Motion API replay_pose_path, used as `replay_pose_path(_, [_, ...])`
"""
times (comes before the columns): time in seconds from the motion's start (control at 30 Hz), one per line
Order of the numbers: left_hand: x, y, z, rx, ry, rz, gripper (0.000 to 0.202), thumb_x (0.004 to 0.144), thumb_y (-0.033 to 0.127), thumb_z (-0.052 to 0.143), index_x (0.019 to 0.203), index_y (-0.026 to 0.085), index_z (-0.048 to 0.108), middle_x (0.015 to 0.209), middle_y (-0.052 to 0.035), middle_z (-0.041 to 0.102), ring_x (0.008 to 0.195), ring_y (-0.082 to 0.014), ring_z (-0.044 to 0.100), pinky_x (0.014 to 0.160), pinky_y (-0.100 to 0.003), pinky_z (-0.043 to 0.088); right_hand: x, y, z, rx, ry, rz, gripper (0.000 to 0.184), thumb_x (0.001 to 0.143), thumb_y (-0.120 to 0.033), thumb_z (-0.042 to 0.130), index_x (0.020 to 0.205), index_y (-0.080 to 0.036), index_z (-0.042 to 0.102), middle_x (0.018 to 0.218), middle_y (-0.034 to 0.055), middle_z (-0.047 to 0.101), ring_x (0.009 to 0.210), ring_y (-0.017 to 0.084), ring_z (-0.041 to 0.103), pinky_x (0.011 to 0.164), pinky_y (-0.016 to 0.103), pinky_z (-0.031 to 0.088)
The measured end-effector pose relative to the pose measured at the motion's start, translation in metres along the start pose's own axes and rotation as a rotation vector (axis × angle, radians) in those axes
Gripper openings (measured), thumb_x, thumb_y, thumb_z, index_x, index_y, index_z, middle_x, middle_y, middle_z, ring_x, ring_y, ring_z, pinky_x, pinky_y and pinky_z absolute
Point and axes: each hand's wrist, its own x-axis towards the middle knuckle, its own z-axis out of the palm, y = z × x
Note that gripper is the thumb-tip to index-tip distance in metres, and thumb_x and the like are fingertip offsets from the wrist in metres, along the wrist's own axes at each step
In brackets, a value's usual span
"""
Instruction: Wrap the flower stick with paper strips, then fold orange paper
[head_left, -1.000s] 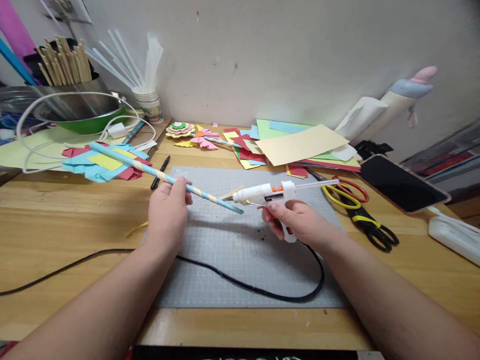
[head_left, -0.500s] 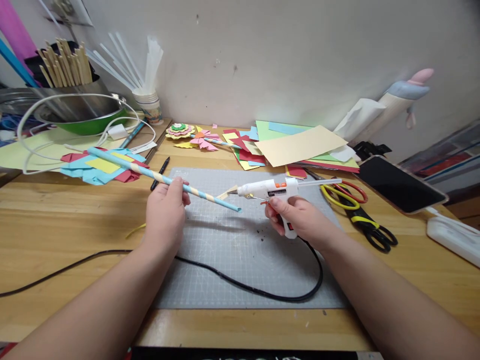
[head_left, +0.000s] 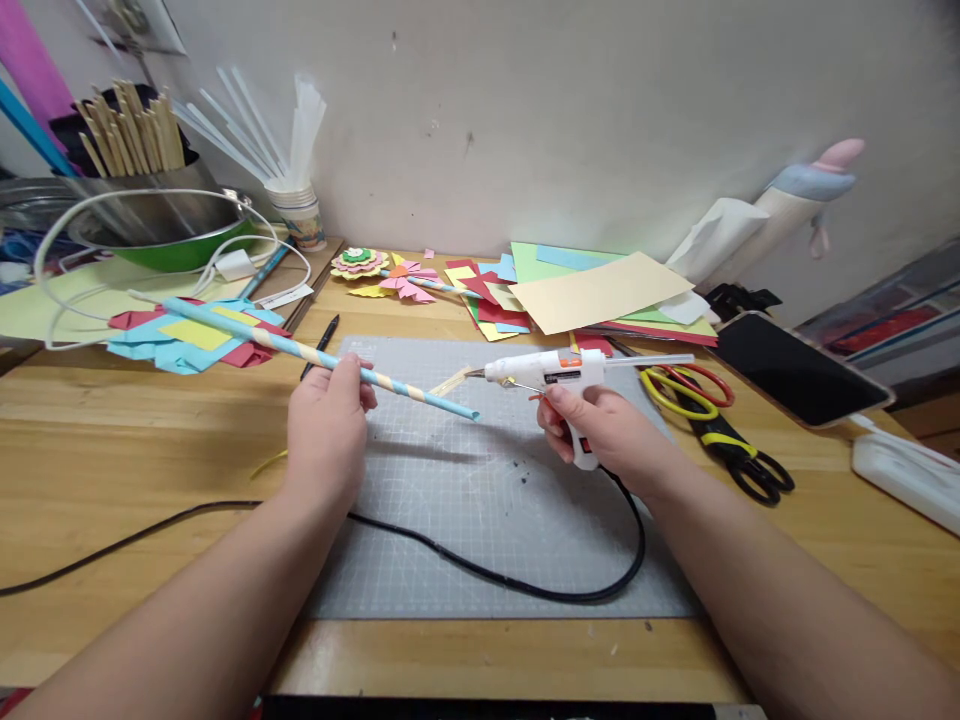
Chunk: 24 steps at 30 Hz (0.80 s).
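I have a cord crossing the near part of the mat. Above the mat, my left hand has its fingers closed round the stick; my right hand wraps the gun, nozzle facing left. Scissors and phone lie right of the mat, pen by its far left corner, paper and cup beyond.

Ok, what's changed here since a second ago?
The right hand has drawn the glue gun rightward and slightly up in view, its nozzle farther from the striped stick, which the left hand has edged left. Nothing was taken up or let go; the phone and black scissors stayed put.
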Motion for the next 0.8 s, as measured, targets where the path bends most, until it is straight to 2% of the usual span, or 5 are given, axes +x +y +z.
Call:
replay_pose_path(0.3, [0.003,-0.005,0.0,-0.04,-0.002,0.036,0.018,0.081,0.031,0.055,0.067,0.02,0.056,0.053,0.0035,0.045,0.052,-0.0123,0.042,0.053,-0.026,0.033,0.001,0.001,-0.002,0.008,0.034,0.004,0.047,0.087,-0.062,0.043,0.068,-0.02,0.051,0.044,-0.0024,0.051,0.047,0.012,0.041,0.053,0.027,0.032])
replay_pose_path(0.63, [-0.001,0.002,0.001,-0.033,-0.011,0.009,0.018,0.082,0.028,0.054,0.067,0.019,0.056,0.053,0.0033,0.046,0.052,-0.0123,0.042,0.053,-0.026,0.033,0.0,-0.005,0.001,-0.004,0.067,0.036,0.047,0.086,-0.061,0.046,0.075,-0.017,0.059,0.045,-0.0027,0.05,0.045,0.011,0.045,0.048,0.026,0.031])
replay_pose_path(0.8, [0.002,-0.004,0.001,-0.112,-0.057,0.01,0.016,0.08,0.028,0.057,0.067,0.019,0.057,0.055,0.003,0.047,0.055,-0.012,0.044,0.057,-0.025,0.036,0.011,0.006,0.0,0.003,0.034,0.113,0.053,0.083,-0.066,0.047,0.077,-0.016,0.062,0.068,0.0044,0.065,0.043,0.009,0.05,0.046,0.025,0.034])
